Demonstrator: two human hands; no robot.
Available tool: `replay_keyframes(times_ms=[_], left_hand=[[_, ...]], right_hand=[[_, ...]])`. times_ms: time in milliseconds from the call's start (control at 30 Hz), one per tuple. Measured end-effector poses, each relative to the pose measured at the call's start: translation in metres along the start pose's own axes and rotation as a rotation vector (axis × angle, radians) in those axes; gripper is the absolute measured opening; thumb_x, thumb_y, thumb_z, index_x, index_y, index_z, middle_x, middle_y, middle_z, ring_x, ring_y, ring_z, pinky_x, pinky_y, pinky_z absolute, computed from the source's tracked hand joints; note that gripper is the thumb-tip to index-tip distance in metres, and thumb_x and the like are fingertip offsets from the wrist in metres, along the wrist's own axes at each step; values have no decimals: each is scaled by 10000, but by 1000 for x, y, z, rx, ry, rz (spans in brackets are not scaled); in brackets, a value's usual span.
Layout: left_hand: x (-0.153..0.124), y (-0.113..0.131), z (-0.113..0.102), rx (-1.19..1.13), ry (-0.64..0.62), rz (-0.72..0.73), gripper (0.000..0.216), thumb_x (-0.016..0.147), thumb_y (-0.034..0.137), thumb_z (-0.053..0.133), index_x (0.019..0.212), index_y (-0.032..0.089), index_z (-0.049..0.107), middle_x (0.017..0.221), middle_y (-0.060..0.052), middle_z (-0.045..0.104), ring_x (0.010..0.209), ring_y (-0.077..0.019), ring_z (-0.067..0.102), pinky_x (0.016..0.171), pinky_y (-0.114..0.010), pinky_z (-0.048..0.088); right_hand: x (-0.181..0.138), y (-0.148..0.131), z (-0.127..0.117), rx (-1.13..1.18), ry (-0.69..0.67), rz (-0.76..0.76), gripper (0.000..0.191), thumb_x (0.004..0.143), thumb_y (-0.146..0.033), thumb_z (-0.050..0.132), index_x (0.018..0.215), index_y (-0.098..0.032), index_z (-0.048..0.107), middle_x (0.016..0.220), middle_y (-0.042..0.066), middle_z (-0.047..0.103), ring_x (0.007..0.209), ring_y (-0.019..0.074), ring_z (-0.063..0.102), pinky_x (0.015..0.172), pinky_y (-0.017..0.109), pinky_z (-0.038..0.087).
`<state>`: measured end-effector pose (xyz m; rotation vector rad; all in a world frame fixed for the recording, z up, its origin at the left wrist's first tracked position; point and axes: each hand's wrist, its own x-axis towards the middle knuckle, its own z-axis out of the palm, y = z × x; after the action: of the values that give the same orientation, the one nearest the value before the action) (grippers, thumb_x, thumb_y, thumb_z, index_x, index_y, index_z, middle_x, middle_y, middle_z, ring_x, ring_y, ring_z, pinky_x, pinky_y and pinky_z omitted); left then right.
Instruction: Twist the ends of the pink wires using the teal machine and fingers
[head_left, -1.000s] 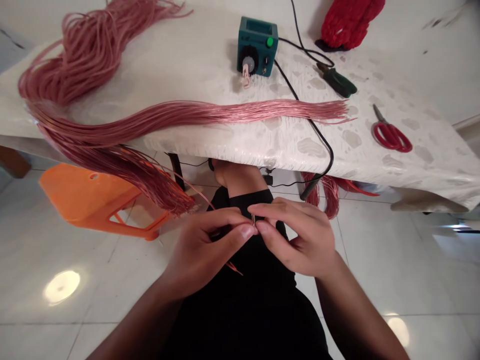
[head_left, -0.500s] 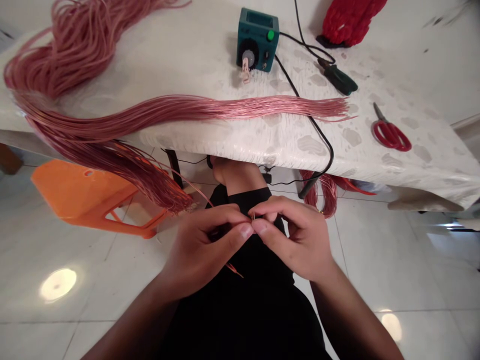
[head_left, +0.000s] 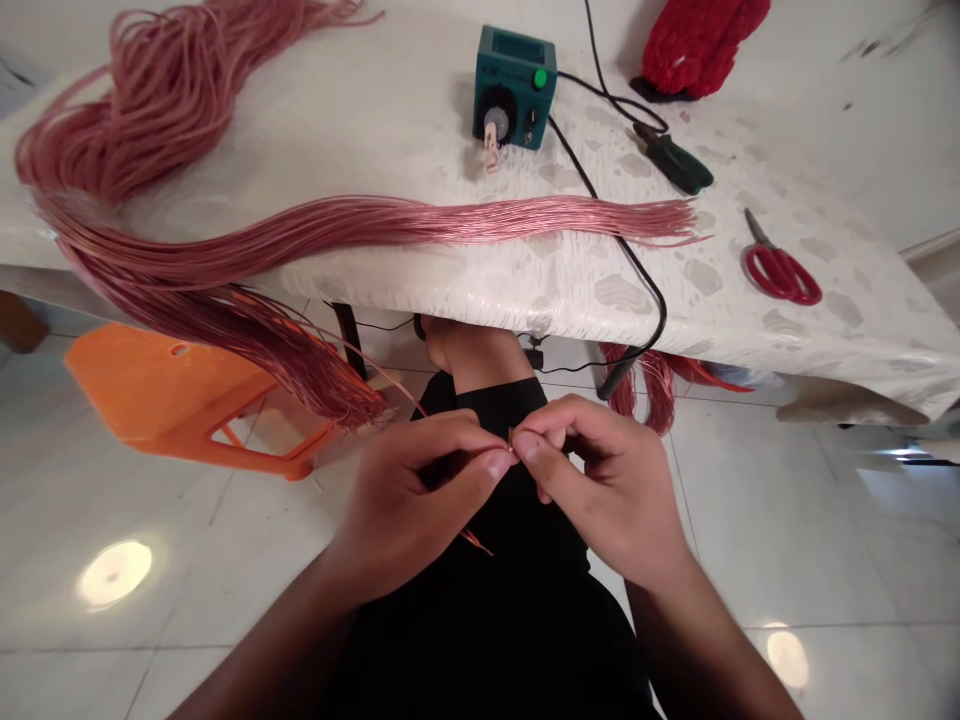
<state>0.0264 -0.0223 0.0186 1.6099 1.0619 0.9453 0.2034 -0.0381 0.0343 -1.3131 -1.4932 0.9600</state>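
Note:
My left hand is closed in a pinch above my lap, with a thin pink cord running into it from the upper left. Loose orange-pink cord ends stick out below that hand. Fingertip to fingertip with it, my right hand pinches a tiny gold-coloured metal piece, whose exact kind is too small to make out. Both thumbs and forefingers partly cover it. On the table in front lies a long bundle of pink cords, part of which hangs over the edge at left.
A green box with a knob and clip stands on the covered table, its black cable drooping over the edge. Pliers, red-handled scissors and a red bundle lie at right. An orange stool is at left.
My right hand has shifted slightly right and its fingers have changed their pinch on the small metal piece. My left fingertips have moved slightly right, still pinching.

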Motion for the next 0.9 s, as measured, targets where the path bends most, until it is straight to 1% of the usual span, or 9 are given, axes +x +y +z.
replay_keyframes(times_ms=[100,300,500,667,767,900], left_hand=[[-1,1,2,10,21,1,178,917,234,650,765,195,735,773,-23,734,670,-127,633,540,-261,394],[-2,-1,2,45,59,-9,144,889,179,638,780,212,727,697,20,683,592,-93,562,509,-237,390],[-4,-2,1,39,84,2,127,897,195,656,792,222,724,721,18,694,609,-99,575,517,-248,396],[-5,-3,2,47,75,24,133,909,193,657,799,229,721,733,17,700,634,-106,592,532,-258,400],[-5,-4,3,53,70,28,134,909,192,654,795,225,715,738,12,701,631,-109,594,527,-263,394],[-5,-4,3,62,72,23,127,907,197,653,799,225,713,721,15,689,608,-104,577,525,-264,394]], right_hand=[[-2,-1,-1,-26,6,-2,138,905,-224,699,770,-194,688,594,-59,554,518,74,539,493,195,425],[-6,-3,-2,-63,28,-2,150,905,-219,686,757,-192,677,590,-58,553,503,71,534,485,189,428],[-6,1,-5,-40,45,25,131,905,-233,698,779,-199,693,574,-58,550,516,78,529,480,185,434],[-4,5,-2,32,27,35,89,914,-252,695,838,-206,705,593,-64,550,510,78,550,491,200,448],[-5,7,1,24,55,6,30,910,-229,691,906,-214,717,598,-75,526,511,80,557,507,211,459],[-7,8,1,-86,80,-115,97,907,-186,685,974,-223,744,624,-70,552,541,81,564,522,210,483]])
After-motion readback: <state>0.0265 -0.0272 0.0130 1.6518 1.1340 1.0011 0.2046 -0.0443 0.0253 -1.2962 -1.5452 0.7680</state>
